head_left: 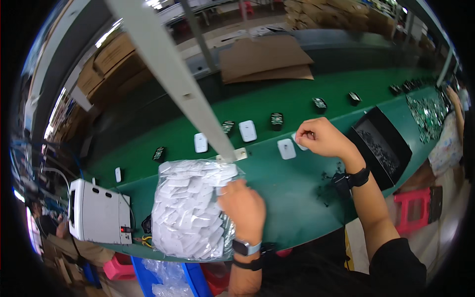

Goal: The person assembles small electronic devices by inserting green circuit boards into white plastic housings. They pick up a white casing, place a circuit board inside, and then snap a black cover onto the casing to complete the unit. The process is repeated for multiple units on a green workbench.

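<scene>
My left hand (242,205), with a watch on its wrist, reaches over the right side of a clear plastic bag (190,210) full of flat white plastic covers. Its fingers are curled together among the covers, and what they grip is hidden. My right hand (324,138) is closed in a pinch farther right, by the belt's near edge. Below its fingertips shows a white cover (300,143), partly hidden by the hand. Another white cover (286,149) lies flat just left of it. A black strap with a dark block circles the right wrist.
Black housings with circuit boards (277,121) and white covers (248,131) lie along the green belt. A black bin (381,148) of small dark parts stands right, circuit boards (428,116) beyond. A metal post (183,84) rises mid-view; a white machine (99,210) stands left.
</scene>
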Motion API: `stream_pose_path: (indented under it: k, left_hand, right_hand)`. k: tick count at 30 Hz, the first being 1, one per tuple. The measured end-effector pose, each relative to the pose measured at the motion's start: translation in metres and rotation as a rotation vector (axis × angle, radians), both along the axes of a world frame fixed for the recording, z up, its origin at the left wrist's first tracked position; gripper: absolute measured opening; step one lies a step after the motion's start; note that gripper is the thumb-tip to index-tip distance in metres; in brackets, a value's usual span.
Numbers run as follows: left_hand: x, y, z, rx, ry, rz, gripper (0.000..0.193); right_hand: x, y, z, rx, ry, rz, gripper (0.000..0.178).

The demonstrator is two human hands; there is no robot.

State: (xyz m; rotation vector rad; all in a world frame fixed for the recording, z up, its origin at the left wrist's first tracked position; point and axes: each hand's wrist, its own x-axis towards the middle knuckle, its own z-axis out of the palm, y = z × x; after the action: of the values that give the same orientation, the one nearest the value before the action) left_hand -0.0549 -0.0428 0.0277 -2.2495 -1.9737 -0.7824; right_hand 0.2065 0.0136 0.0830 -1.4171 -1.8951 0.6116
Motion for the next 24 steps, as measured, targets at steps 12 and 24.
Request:
stream_pose_path:
  k: [12,24]
  left_hand:
    - [-0.034,-0.006,-0.015,-0.036,0.177,0.157,0.022]
    - [0.014,-0.01,0.025,0.193,-0.247,-0.317,0.018]
  right_hand:
    - [0.071,-0.037,-0.044,-0.314,-0.386,0.191,0.01]
    - [0.03,-0.045,-0.051,-0.382,-0.48,0.349,0.006]
